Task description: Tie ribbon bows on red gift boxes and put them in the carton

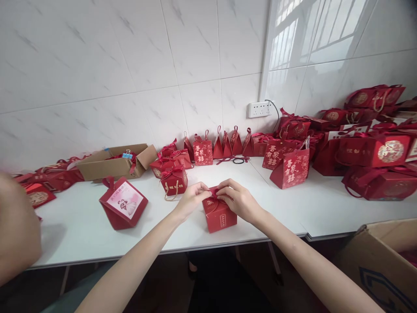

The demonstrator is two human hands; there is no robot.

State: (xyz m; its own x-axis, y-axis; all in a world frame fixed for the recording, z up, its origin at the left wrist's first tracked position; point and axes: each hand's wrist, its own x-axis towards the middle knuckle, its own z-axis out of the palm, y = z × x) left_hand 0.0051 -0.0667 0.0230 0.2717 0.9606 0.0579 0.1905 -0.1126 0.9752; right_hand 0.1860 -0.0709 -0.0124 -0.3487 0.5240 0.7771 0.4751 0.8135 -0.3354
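A small red gift box with gold print stands on the white table near its front edge. My left hand and my right hand meet over its top. The fingers of both pinch the red ribbon at the top of the box. A red box with a pink picture panel lies tilted to the left of my left arm. Another small red box with a rope handle stands just behind my left hand.
Several red gift boxes and bags line the tiled wall, with a large pile at the right. An open cardboard box sits at the back left, another carton at the lower right. A blurred shape, perhaps part of a person, fills the left edge.
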